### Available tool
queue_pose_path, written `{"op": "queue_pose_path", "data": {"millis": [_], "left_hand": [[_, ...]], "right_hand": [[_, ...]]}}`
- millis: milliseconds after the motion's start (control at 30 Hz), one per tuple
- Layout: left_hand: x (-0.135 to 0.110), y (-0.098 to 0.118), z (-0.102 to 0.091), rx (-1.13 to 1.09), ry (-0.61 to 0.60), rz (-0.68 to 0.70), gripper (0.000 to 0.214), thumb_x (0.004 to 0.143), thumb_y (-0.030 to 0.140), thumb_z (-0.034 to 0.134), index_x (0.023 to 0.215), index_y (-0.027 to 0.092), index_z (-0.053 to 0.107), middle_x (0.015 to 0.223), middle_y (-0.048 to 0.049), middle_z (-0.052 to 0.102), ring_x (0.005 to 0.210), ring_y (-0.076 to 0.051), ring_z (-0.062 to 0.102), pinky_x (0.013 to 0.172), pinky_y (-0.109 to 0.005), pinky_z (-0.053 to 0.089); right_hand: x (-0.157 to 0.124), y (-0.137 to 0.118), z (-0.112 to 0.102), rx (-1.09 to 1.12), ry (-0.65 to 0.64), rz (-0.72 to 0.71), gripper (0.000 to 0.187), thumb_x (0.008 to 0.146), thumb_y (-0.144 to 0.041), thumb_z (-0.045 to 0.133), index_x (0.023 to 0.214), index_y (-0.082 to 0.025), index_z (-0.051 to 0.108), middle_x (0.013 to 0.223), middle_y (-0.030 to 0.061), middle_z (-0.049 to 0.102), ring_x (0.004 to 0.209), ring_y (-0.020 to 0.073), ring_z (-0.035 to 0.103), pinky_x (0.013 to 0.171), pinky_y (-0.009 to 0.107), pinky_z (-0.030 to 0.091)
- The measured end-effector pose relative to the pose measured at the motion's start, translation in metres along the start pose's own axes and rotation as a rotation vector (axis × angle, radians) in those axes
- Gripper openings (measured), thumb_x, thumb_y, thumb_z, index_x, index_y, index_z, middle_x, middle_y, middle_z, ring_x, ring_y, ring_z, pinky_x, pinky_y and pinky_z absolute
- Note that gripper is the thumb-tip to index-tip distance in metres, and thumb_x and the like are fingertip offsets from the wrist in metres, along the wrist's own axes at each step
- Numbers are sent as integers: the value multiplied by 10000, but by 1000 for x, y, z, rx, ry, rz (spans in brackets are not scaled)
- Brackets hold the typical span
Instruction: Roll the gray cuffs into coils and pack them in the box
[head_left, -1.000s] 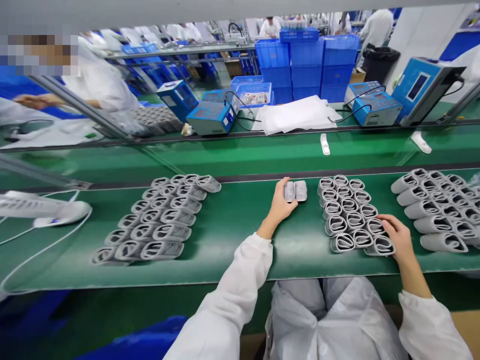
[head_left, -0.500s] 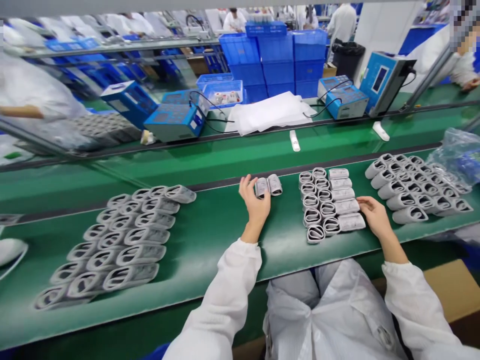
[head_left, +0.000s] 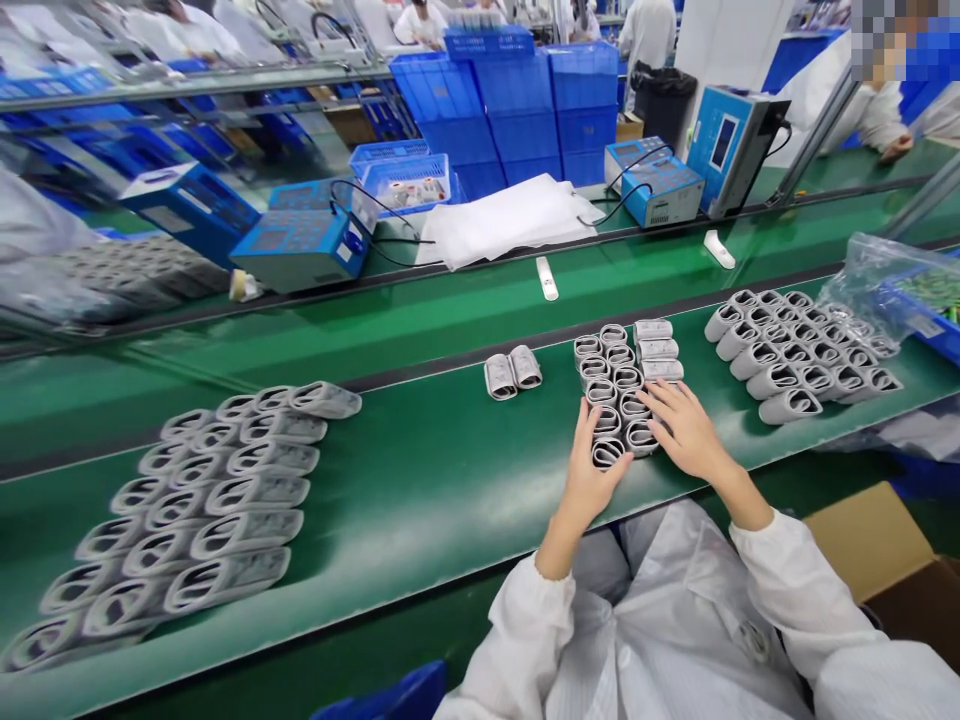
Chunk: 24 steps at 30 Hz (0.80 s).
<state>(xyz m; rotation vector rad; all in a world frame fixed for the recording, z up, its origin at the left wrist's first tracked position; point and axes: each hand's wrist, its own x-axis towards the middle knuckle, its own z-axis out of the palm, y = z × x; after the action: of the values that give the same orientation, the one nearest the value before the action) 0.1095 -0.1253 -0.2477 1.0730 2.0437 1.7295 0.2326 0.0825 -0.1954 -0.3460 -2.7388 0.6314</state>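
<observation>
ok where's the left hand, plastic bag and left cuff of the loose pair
left hand [head_left: 592, 475], head view, back of the hand
plastic bag [head_left: 855, 265], head view, crumpled top
left cuff of the loose pair [head_left: 500, 377], head view, rolled side

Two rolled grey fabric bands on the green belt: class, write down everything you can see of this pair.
The two rolled grey fabric bands lie side by side and touching on the green conveyor belt, near its far edge. Each is a short, soft-looking roll, pale grey with darker edges; any printing is too small to read. Neither the left hand nor the right hand touches them. A block of similar grey rolls lies just to their right, apart from them.
</observation>
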Motion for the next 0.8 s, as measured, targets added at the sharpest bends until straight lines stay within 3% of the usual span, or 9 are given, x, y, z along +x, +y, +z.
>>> {"op": "queue_pose_path", "data": {"millis": [100,167,267,433,500,567,700,800], "left_hand": [[3,3,-15,62,2,70,510,1011,265,743,1513,281,653,1865,-163,419,1745,-366,419,1404,-597,420],[4,8,-27,122,17,112,444,998,188,699,1435,265,681,1827,-176,471,1706,-352,484,1376,-591,461],[5,21,-37,332,-22,171,462,971,120,673,1417,245,678,1785,-188,526,1699,-363,488,1356,-634,477],[12,45,-36,909,-288,191,687,965,22,555,1609,255,621,1807,-143,532,1736,-427,409,1354,-897,274],[16,52,-33,990,-353,210,745,981,66,557,1709,222,532,1847,-163,466,1745,-420,394,1364,-902,240],[20,56,-32,994,-363,215,767,1006,137,573,1763,211,468,1873,-176,412,1757,-396,381,1388,-861,237],[23,58,-34,943,-349,230,639,1088,378,621,1716,277,561,1860,-174,437,1739,-414,406,1386,-849,234],[21,57,-34,923,-333,254,632,1093,543,648,1665,277,622,1821,-179,502,1716,-440,433,1380,-865,226]], "right_hand": [[-2,7,-3,-27,41,2,528,1193,-406,435,1661,-280,645,1744,125,612,1629,355,555,1353,615,400],[-4,11,-7,-52,67,16,517,1192,-395,444,1651,-278,653,1661,129,685,1520,345,640,1262,569,471],[-9,12,-10,-100,113,47,476,1187,-368,465,1591,-282,701,1511,116,776,1369,328,709,1146,524,518],[-17,-4,-10,-280,106,104,381,1150,-305,544,1402,-253,825,1498,126,765,1351,367,680,1084,558,540],[-19,-13,-10,-351,71,118,327,1132,-325,585,1236,-250,886,1538,135,738,1370,403,651,1099,594,536],[-20,-20,-12,-382,31,123,305,1109,-379,639,1221,-239,886,1596,160,694,1405,441,618,1130,633,525],[-26,-20,-21,-282,-31,117,558,1067,-452,708,1575,-222,690,1671,182,646,1487,442,596,1181,637,524],[-30,-10,-24,-168,-51,78,689,1050,-486,727,1668,-220,576,1681,165,653,1524,414,605,1222,631,514]]}}
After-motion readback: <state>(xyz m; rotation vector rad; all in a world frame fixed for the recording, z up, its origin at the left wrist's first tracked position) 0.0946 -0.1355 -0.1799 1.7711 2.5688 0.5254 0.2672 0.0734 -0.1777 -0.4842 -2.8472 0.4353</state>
